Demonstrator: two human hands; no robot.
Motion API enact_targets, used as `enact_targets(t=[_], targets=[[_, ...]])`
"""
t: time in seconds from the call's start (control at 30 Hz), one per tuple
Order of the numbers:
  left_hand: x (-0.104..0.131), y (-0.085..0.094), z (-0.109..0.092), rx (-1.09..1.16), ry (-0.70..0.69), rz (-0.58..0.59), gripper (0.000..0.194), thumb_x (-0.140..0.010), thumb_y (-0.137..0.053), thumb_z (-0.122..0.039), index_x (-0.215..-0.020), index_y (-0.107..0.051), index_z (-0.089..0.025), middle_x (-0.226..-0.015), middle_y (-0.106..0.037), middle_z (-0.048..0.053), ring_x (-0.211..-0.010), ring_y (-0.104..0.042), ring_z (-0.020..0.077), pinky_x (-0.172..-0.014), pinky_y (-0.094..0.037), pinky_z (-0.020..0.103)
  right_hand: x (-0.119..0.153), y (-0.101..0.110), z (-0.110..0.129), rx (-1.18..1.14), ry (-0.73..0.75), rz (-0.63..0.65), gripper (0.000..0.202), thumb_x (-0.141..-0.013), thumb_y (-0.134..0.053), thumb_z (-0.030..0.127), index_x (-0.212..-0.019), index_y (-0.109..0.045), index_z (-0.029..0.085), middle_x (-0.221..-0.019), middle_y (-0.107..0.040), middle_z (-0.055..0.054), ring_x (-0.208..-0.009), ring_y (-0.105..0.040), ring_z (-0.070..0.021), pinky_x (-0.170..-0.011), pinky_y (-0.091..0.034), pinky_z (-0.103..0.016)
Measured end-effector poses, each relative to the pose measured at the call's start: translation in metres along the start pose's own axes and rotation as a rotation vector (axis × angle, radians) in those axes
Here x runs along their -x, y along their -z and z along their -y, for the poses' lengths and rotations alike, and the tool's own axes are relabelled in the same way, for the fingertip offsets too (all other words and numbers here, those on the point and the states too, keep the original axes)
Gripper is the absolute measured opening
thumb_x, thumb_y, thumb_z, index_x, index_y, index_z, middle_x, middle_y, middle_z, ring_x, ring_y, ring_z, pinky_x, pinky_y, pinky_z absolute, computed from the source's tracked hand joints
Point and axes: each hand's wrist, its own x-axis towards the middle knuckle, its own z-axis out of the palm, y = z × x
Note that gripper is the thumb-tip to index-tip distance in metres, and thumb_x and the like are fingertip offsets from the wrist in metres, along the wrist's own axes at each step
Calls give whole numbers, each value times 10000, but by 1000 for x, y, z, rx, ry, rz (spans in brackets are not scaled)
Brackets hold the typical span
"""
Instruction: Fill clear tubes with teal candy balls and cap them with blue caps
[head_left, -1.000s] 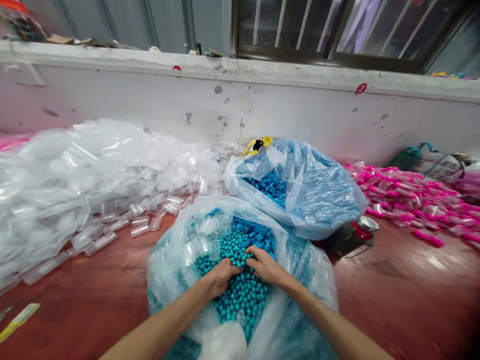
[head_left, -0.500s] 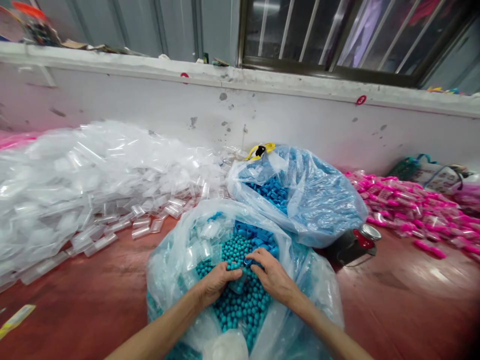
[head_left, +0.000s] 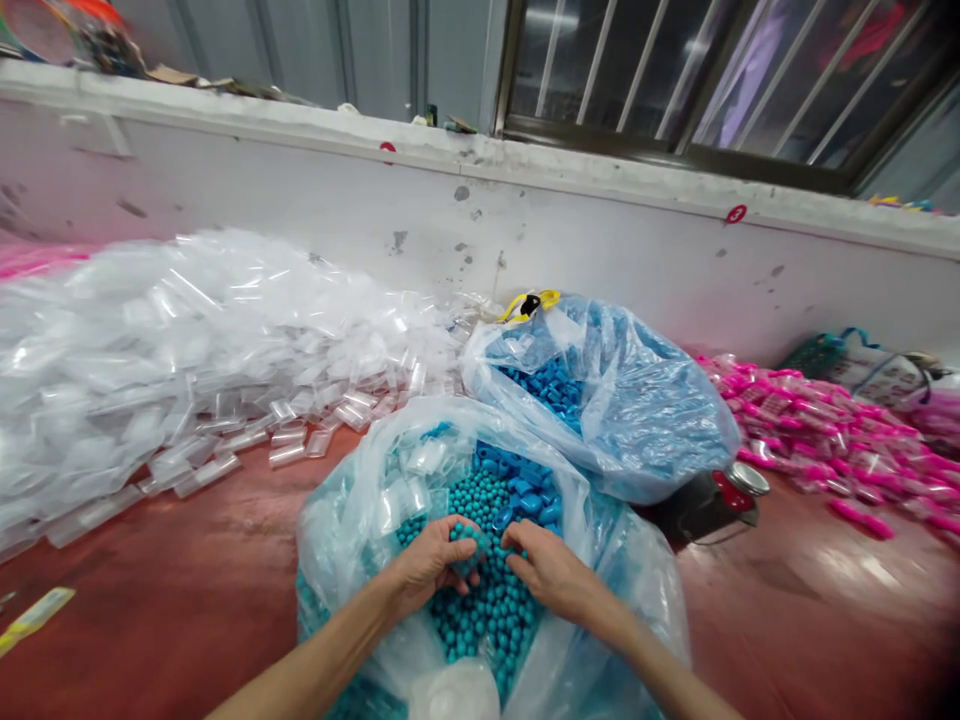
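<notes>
A large clear plastic bag (head_left: 345, 500) stands in front of me, open at the top. Teal beads (head_left: 491, 610) fill much of it, with blue plastic caps (head_left: 532, 490) at the back right and clear plastic tubes (head_left: 405, 500) at the left. Held over the beads, my left hand (head_left: 431, 565) is closed around a small clear container of teal beads (head_left: 469, 550). My right hand (head_left: 551, 570) is just to its right, below the blue caps, with thumb and fingers curled together. Whatever lies between its fingertips is hidden.
Behind stands a second bag (head_left: 660, 400) of blue pieces (head_left: 551, 385). A heap of clear tubes (head_left: 225, 340) spreads at the left, pink tubes (head_left: 817, 430) at the right. A dark container with a silver lid (head_left: 746, 480) is beside the bags. A wall (head_left: 337, 210) runs behind.
My right fingers have drawn slightly apart from the container, away from the blue piece they were at. My left hand has tilted the container. The view has shifted slightly.
</notes>
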Motion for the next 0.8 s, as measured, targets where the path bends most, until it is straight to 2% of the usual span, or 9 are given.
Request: enact_targets(t=[0.1,0.17,0.23,0.3,0.4,0.53,0.63,0.73,0.8], targets=[[2,-2,1,35,-33,-39,338,-608,-674,-322,-853,-488,-182,-722,-553,-16,-618,-567,131,-487,-406,219,12,-12,6,38,12,29,158,-788,-445,179,-911,-543,196,-846,-575,-15,-792,-526,-140,-709,-366,-231],[4,-4,1,3,-80,-122,322,-613,-669,-327,-852,-509,-181,-703,-539,-23,-633,-538,118,-507,-405,213,18,-15,11,51,71,101,161,-797,-454,193,-925,-550,212,-850,-592,-4,-814,-537,-137,-719,-369,-216],[6,-6,1,-60,-125,-208,326,-605,-672,-335,-856,-535,-177,-718,-538,-23,-645,-515,108,-523,-404,206,18,-11,14,98,105,120,163,-812,-447,195,-927,-557,222,-858,-598,1,-826,-542,-131,-723,-368,-206],[7,-6,0,-114,-130,-257,344,-599,-671,-359,-860,-540,-179,-745,-543,-19,-654,-522,115,-515,-404,206,11,-1,12,208,61,62,177,-833,-416,184,-931,-559,221,-870,-591,-10,-828,-541,-138,-714,-370,-216],[8,-5,0,-119,-60,-268,356,-601,-658,-412,-817,-499,-178,-710,-558,-17,-609,-551,127,-477,-382,205,-10,11,5,476,-23,-31,182,-823,-411,142,-896,-561,214,-890,-568,-47,-826,-525,-178,-661,-372,-251],[6,0,4,-82,-26,-270,359,-623,-636,-437,-819,-472,-185,-710,-580,-16,-563,-562,122,-463,-360,201,-37,5,-2,679,-3,-74,174,-820,-403,116,-801,-548,208,-902,-540,-74,-814,-503,-206,-595,-370,-260],[3,3,8,-74,-63,-301,331,-622,-647,-406,-805,-497,-174,-651,-539,-39,-532,-524,93,-448,-330,183,-43,-2,-3,600,46,-106,193,-832,-362,99,-824,-527,199,-882,-525,-58,-740,-510,-173,-572,-379,-243],[4,3,8,-9,-105,-282,330,-620,-655,-390,-803,-504,-160,-601,-532,-39,-524,-506,79,-450,-315,175,-38,-7,-5,286,156,-175,178,-822,-367,92,-865,-512,186,-860,-515,-34,-746,-515,-140,-647,-404,-229],[6,2,6,38,-71,-241,349,-639,-627,-435,-805,-480,-165,-617,-559,-23,-503,-526,89,-427,-312,181,-34,-11,-10,61,240,-184,210,-780,-385,55,-872,-523,184,-848,-520,-22,-794,-515,-131,-719,-408,-232]])
